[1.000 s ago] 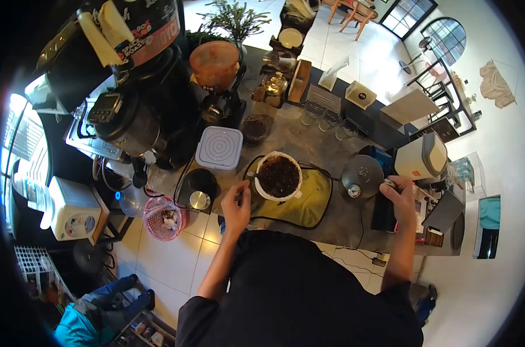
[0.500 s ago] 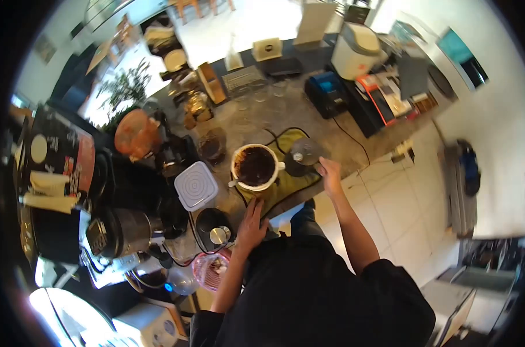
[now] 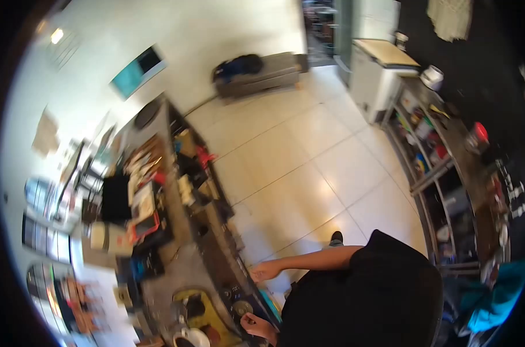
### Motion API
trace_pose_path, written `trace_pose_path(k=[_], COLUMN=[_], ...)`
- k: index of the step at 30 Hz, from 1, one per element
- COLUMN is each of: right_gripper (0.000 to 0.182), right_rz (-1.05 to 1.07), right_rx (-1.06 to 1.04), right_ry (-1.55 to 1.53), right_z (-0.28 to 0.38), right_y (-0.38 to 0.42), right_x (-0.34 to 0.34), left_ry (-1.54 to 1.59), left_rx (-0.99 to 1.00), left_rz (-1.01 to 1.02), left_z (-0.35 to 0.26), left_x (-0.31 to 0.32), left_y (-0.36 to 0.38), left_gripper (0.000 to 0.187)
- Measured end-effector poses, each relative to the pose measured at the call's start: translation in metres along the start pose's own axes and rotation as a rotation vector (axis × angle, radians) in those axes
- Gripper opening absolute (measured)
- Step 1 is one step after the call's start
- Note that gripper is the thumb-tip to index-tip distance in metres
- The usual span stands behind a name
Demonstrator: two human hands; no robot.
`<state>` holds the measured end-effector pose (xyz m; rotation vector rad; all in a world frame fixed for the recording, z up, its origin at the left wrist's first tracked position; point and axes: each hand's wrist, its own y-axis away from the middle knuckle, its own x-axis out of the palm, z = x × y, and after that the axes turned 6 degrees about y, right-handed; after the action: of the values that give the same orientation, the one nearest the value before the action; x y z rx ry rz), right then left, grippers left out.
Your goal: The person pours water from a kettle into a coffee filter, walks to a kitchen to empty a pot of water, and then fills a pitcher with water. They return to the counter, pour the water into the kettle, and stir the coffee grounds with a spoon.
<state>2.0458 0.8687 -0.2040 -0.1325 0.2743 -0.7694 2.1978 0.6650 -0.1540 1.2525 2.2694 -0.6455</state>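
My right hand (image 3: 266, 270) is by the counter's front edge, its fingers smeared by motion and too blurred to read. Lower down, my left hand (image 3: 258, 325) has loosely bent fingers with a gap between them, beside a round object (image 3: 241, 307) at the counter edge. On the counter lies a yellow-green cloth (image 3: 218, 319) with dark trim, and a dark rounded vessel (image 3: 194, 306) stands on it. A white cup (image 3: 197, 337) with dark contents is partly cut off by the bottom of the frame.
The long counter (image 3: 181, 263) runs up the left side, holding a black machine (image 3: 144, 265), a white container (image 3: 109, 238) and a red-edged item (image 3: 144, 226). Tiled floor (image 3: 308, 173) stretches beyond. Shelves (image 3: 441, 191) stand at right, a grey bench (image 3: 262, 78) at the back.
The view has swung far to the right, moving the counter to the left side. My right hand has left the dark vessel; my left hand has left the cloth beside the white cup.
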Motion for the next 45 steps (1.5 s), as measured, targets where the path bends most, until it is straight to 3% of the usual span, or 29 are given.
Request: trace_pose_path(k=[2,3,4,5,6,7,9,13,18,21,23,28,30,31,32,33,34,35,36,37,38,39,40,42,45], right_gripper=[0.029,0.031,0.032,0.033,0.032,0.030,0.028,0.021,0.019,0.020,0.023,0.023,0.020,0.017,0.016,0.017,0.016,0.019,0.027,0.044,0.054,0.058,0.061,0.066,0.072], right_rz=[0.064,0.101,-0.120,-0.242,-0.515,-0.694,-1.120,-1.698,-2.092,-2.079,-2.043,-2.166,-2.248,-2.280,-2.291,-2.415,-2.479,-2.634,-2.442,-2.371,-2.489,-2.302,-2.412,-2.315,-2.152], right_rx=[0.505,0.617,0.669,0.818,1.033,1.061,1.059,0.910,0.771,0.847,0.912,1.035,0.978,1.072,1.170,1.020,1.162,0.978,1.506,1.647,1.688,1.952,1.961,2.257,2.228], right_ry=[0.311,0.321,0.308,0.065,-0.160,-0.176,-0.153,-0.344,-0.430,-0.667,-0.781,-0.783,-0.514,-0.340,0.074,0.244,0.283,0.258,0.242,0.481,0.458,1.015,0.655,0.613,0.919], right_z=[-0.036,-0.062,-0.061,-0.091,-0.063,-0.049,-0.016,0.050,0.048,0.020,0.005,0.009,0.014,0.029,0.020,-0.002,0.031,0.000,0.102,0.111,0.130,0.126,0.180,0.231,0.267], right_y=[0.103,0.154,0.212,0.273,0.319,0.366,0.438,0.513,0.565,0.573,0.579,0.618,0.656,0.679,0.716,0.764,0.791,0.861,0.858,0.906,0.946,1.000,1.019,1.080,1.200], right_x=[-0.037,-0.058,-0.071,-0.088,-0.105,-0.120,-0.144,-0.185,-0.185,-0.168,-0.159,-0.184,-0.202,-0.215,-0.219,-0.215,-0.233,-0.221,-0.265,-0.266,-0.276,-0.272,-0.298,-0.325,-0.327], left_ry=[-0.068,0.050,0.163,0.152,0.321,0.492,0.524,0.568,0.452,0.447,0.313,0.284,0.226,0.172,0.217,0.211,0.190,0.168,0.183,0.175,0.168,0.153,0.132,0.147,0.099], left_rx=[0.015,0.052,0.087,0.136,0.146,0.128,0.235,0.348,0.319,0.297,0.489,0.632,0.721,0.808,0.788,0.802,0.827,0.847,0.816,0.818,0.859,0.899,0.923,0.846,0.735], left_rz=[0.131,0.268,0.413,0.489,0.592,0.682,0.914,1.239,1.636,1.818,1.887,1.930,1.964,1.982,2.047,2.062,2.094,2.124,2.204,2.209,2.222,2.231,2.268,2.282,2.368], left_z=[-0.031,-0.047,-0.060,-0.076,-0.094,-0.117,-0.207,-0.299,-0.357,-0.386,-0.421,-0.514,-0.561,-0.580,-0.591,-0.610,-0.632,-0.651,-0.663,-0.675,-0.689,-0.702,-0.714,-0.731,-0.760], left_x=[0.051,0.087,0.118,0.157,0.200,0.232,0.274,0.350,0.430,0.487,0.519,0.606,0.631,0.643,0.663,0.672,0.678,0.686,0.701,0.711,0.719,0.724,0.729,0.730,0.729], left_y=[0.004,0.004,0.000,-0.003,-0.002,0.007,0.031,0.072,0.122,0.140,0.151,0.180,0.199,0.207,0.216,0.229,0.242,0.258,0.274,0.295,0.317,0.335,0.355,0.394,0.438], left_gripper=[0.021,0.019,0.019,0.019,0.019,0.021,0.023,0.028,0.051,0.061,0.063,0.062,0.060,0.058,0.053,0.053,0.050,0.047,0.039,0.039,0.036,0.034,0.029,0.026,0.024])
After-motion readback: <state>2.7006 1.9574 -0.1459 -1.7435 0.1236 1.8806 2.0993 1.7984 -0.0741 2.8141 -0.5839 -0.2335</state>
